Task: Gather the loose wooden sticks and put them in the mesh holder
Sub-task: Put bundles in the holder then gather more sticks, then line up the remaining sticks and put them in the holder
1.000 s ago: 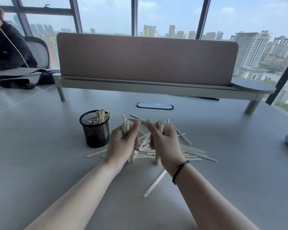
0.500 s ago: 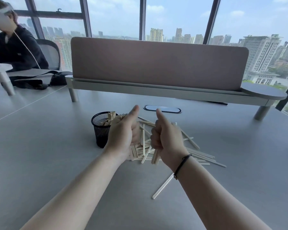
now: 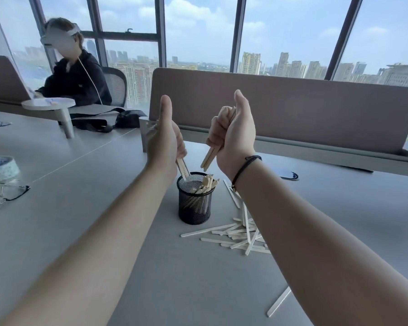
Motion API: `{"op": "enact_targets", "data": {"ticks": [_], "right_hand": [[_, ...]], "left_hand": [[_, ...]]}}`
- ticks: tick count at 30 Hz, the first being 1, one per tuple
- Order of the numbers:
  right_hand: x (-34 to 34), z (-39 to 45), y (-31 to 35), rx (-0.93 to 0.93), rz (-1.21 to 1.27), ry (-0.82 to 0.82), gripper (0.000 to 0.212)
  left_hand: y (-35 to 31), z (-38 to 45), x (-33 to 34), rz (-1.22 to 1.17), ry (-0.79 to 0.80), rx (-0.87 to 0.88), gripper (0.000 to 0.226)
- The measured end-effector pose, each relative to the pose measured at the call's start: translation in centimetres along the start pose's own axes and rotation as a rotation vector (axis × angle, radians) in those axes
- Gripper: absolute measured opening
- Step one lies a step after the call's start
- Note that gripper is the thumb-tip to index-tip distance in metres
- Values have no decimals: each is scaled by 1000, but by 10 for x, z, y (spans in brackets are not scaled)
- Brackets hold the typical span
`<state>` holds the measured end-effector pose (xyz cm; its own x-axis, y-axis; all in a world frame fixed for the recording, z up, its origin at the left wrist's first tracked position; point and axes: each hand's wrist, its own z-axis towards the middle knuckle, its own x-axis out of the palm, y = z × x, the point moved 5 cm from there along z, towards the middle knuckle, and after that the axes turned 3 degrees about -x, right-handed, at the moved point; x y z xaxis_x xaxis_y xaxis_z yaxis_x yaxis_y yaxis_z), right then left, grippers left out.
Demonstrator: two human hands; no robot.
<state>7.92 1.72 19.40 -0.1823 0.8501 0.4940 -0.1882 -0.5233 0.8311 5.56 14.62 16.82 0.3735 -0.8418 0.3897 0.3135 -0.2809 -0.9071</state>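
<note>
A black mesh holder stands on the grey table, with several wooden sticks leaning inside it. My left hand hovers just above it, thumb up, gripping a bundle of sticks whose lower ends dip into the holder's rim. My right hand is beside it, slightly higher, closed on another bundle of sticks that points down toward the holder. A pile of loose sticks lies on the table right of the holder, partly hidden by my right forearm. One stick lies apart near the front.
A brown desk divider on a raised shelf crosses the back. A person in a headset sits at the far left behind a small round stand. Glasses and a tape roll lie at the left edge. A dark oval grommet sits behind my right wrist.
Both hands have lifted their stick bundles off the pile and moved left, up over the mesh holder. The left bundle's ends now reach into the holder. The view has swung left.
</note>
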Motion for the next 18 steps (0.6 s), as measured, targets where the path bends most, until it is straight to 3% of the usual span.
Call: {"op": "enact_targets", "data": {"ticks": [5,8,13,16,18], "right_hand": [[-11,6,-38,48,-296,-67,43],[-20,9,-46,32,-568,0,29],[-33,8,-61,-38,-1077,130,37],[-38,-10,-72,9,-1152,274,37],[-45,-15,-69,-9,-1038,227,36]], "left_hand": [[47,7,-4,41,47,-89,66],[58,10,-9,242,35,13,62],[66,15,-19,399,75,112,42],[68,4,-19,566,123,150,39],[54,-13,-20,647,55,338,44]]}}
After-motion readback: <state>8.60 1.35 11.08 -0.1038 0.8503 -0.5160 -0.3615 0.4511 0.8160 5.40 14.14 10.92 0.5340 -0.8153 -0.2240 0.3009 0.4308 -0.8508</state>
